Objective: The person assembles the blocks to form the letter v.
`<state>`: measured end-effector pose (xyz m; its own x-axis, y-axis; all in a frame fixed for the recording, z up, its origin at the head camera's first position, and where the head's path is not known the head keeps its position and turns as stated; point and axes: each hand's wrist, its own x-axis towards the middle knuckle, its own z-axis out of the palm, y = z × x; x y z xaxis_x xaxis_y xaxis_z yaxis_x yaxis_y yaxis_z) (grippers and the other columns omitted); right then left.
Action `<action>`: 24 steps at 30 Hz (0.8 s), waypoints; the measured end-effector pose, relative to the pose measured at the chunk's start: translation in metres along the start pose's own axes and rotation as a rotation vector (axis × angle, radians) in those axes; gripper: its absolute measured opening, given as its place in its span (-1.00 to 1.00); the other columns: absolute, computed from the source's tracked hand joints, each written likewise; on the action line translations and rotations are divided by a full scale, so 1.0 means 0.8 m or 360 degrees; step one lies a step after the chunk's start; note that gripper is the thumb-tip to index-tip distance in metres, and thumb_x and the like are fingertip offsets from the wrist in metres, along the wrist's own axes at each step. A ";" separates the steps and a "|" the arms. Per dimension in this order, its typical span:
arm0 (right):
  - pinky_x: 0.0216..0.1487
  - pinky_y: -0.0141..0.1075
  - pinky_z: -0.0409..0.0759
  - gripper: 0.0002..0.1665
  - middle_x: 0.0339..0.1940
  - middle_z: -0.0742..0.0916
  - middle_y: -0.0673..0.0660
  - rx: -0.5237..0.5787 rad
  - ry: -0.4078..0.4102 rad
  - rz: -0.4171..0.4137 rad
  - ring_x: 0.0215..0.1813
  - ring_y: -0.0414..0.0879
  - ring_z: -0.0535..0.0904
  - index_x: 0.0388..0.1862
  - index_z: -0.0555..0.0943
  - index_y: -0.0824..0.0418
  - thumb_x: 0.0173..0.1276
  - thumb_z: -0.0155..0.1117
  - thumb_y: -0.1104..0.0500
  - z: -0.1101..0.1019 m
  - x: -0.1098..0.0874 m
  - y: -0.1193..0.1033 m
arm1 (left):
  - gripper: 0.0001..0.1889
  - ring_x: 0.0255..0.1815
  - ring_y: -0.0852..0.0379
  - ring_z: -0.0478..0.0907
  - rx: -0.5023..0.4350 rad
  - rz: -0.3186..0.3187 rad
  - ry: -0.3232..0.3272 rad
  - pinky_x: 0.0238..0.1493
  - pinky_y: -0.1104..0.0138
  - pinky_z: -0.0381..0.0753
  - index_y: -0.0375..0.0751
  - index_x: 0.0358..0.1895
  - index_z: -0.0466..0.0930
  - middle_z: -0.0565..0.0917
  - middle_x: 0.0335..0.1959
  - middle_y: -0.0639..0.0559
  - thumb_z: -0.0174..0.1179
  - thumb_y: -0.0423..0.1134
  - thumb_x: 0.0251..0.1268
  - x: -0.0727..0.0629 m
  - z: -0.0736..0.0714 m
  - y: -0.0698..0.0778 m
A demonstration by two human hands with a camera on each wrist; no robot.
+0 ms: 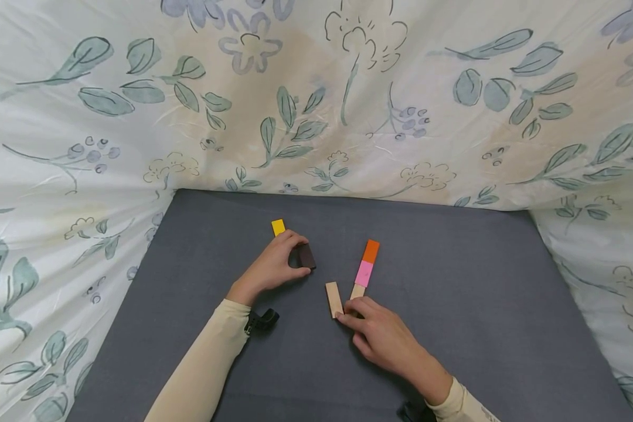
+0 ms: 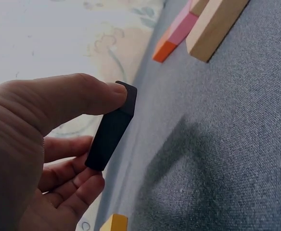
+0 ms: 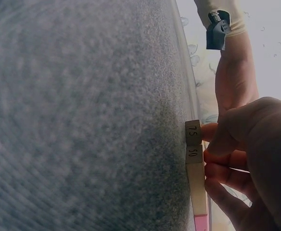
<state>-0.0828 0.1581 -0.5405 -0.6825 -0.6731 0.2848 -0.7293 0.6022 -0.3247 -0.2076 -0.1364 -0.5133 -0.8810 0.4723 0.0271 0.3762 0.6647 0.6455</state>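
Observation:
My left hand [image 1: 274, 264] pinches a dark brown block [image 1: 306, 256] by its ends, thumb on one end and fingers at the other. In the left wrist view this block [image 2: 110, 132] is raised off the cloth, with a shadow beneath. My right hand [image 1: 387, 337] rests its fingertips on two plain wooden blocks. One, the left wooden block [image 1: 334, 299], lies apart at its far end; the other wooden block [image 1: 357, 291] is partly hidden under the fingers. Their near ends read 75 and 50 in the right wrist view, side by side.
A pink block [image 1: 364, 274] and an orange block [image 1: 370, 251] continue in line from the right wooden block. Behind my left hand lies a yellow block [image 1: 278, 227], partly covered. The dark grey table [image 1: 469, 305] meets a flower-patterned cloth [image 1: 306, 164] at the back and sides.

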 end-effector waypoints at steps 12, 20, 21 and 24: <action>-0.07 -0.14 0.72 -0.42 0.12 0.68 0.02 0.0006 -0.0005 0.0014 0.16 -0.08 0.59 0.21 0.84 0.13 0.18 0.41 0.39 0.000 -0.001 -0.001 | -0.35 0.28 -0.09 0.54 0.0015 0.0029 -0.0015 0.39 0.00 0.52 -0.27 0.40 0.59 0.56 0.28 -0.14 0.59 -0.14 0.32 0.004 0.006 0.013; -0.12 -0.14 0.71 -0.40 0.13 0.68 0.02 0.0024 -0.0017 0.0034 0.16 -0.09 0.59 0.26 0.82 0.12 0.21 0.41 0.38 0.000 -0.002 -0.002 | -0.34 0.32 -0.08 0.51 0.0022 0.0020 -0.0028 0.44 0.00 0.49 -0.25 0.40 0.59 0.56 0.29 -0.12 0.60 -0.12 0.31 0.010 0.010 0.019; -0.11 -0.14 0.71 -0.40 0.13 0.68 0.02 0.0026 -0.0018 0.0034 0.16 -0.09 0.59 0.26 0.82 0.12 0.20 0.41 0.39 -0.001 -0.002 -0.002 | -0.35 0.32 -0.08 0.51 0.0018 0.0020 -0.0029 0.44 0.00 0.49 -0.24 0.40 0.59 0.56 0.29 -0.11 0.60 -0.11 0.31 0.010 0.011 0.020; -0.08 -0.13 0.72 -0.40 0.13 0.68 0.03 0.0023 -0.0026 0.0035 0.16 -0.09 0.59 0.26 0.81 0.12 0.21 0.42 0.38 -0.002 -0.001 -0.002 | -0.34 0.32 -0.06 0.50 0.0015 0.0028 -0.0033 0.44 0.01 0.49 -0.24 0.41 0.59 0.56 0.29 -0.11 0.60 -0.11 0.32 0.012 0.013 0.021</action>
<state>-0.0809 0.1582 -0.5391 -0.6976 -0.6667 0.2625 -0.7132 0.6109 -0.3438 -0.2073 -0.1148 -0.5101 -0.8681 0.4958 0.0222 0.3941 0.6615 0.6380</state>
